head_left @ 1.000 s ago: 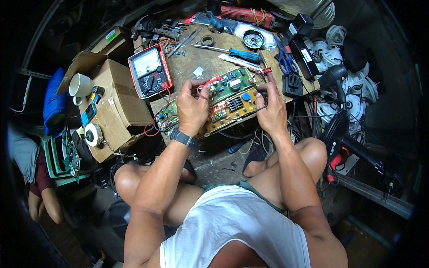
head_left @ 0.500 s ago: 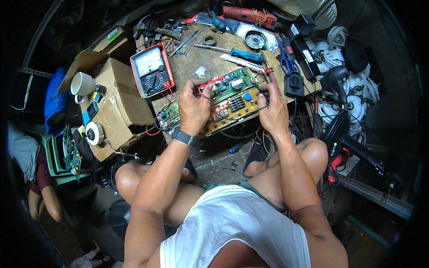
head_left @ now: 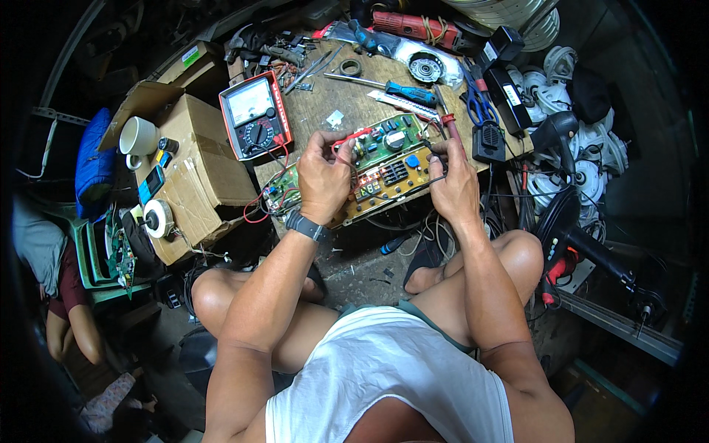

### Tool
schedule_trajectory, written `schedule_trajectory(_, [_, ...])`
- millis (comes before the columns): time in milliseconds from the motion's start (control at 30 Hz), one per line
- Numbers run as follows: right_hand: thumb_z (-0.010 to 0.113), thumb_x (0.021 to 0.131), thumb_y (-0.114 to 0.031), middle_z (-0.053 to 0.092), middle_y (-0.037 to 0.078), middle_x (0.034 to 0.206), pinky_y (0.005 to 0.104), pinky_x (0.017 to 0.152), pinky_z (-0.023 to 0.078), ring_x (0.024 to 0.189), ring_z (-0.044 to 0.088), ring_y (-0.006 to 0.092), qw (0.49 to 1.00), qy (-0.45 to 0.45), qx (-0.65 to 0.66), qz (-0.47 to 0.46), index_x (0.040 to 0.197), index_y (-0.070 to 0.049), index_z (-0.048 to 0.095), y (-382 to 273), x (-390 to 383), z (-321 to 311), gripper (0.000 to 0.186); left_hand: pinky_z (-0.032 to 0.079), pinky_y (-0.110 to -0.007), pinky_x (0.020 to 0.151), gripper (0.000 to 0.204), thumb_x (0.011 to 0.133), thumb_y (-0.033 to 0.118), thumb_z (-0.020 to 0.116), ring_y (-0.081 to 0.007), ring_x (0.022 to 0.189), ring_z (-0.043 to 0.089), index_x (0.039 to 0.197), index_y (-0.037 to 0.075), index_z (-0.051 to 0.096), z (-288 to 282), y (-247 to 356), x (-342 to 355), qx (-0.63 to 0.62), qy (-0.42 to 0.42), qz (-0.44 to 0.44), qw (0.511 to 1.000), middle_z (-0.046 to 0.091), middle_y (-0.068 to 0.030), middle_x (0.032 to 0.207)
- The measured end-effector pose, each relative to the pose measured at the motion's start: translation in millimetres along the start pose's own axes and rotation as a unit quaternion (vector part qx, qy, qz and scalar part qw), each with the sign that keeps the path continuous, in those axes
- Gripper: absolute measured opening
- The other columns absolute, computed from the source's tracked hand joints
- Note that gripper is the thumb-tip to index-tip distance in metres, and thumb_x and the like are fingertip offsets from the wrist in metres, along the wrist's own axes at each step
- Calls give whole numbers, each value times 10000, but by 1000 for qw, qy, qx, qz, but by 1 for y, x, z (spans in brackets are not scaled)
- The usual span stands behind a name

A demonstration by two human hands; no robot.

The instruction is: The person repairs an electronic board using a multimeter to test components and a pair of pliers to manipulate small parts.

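Observation:
My left hand (head_left: 323, 181) is closed on a red test probe (head_left: 356, 137), its tip over a green circuit board (head_left: 395, 134). My right hand (head_left: 453, 184) is closed round a thin black test probe (head_left: 436, 150) by the board's right end. A brown circuit board (head_left: 412, 177) with a blue round part and lit display digits lies in front of the green one. Behind the left hand stands an analog multimeter (head_left: 258, 134) in a red case, a red lead running from it. A dark red tool handle (head_left: 453, 131) lies just beyond my right fingers.
On the wooden bench (head_left: 314, 107) lie a blue-handled screwdriver (head_left: 411, 92), a utility knife (head_left: 402, 105), blue scissors (head_left: 478, 103) and a tape roll (head_left: 350, 68). A cardboard box (head_left: 214, 162) stands left. White plastic parts (head_left: 587, 173) pile up right. Another person (head_left: 111, 402) is at lower left.
Both hands keep nearly the same place on the boards. The display's lit digits look different. At the lower left, the other person has come further into view.

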State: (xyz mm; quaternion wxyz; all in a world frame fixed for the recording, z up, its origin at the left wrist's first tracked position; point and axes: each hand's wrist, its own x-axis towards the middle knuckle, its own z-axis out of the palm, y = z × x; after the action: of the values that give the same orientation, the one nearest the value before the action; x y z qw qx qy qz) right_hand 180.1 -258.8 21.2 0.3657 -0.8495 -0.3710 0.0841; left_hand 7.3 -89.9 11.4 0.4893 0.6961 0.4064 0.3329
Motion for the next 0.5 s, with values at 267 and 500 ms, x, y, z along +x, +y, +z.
schedule_trajectory(267, [631,1076,-160,776,266,1045,602,871,568,1001,751,518,999,14,20,-22,1224,-66,613,6,0,4,176,623,-277,714,186,1072,113,794,-136,827,789,1161,-32,717,1,-3,0,5,1,0,1000,812,-92,1009])
schedule_trajectory(500, [633,1075,-159,775,265,1035,601,869,568,993,754,514,1000,11,15,-19,1224,-64,611,3,-1,2,178,628,-282,717,184,1072,107,792,-136,830,789,1156,-39,719,0,-1,0,16,-2,0,1000,815,-100,1006])
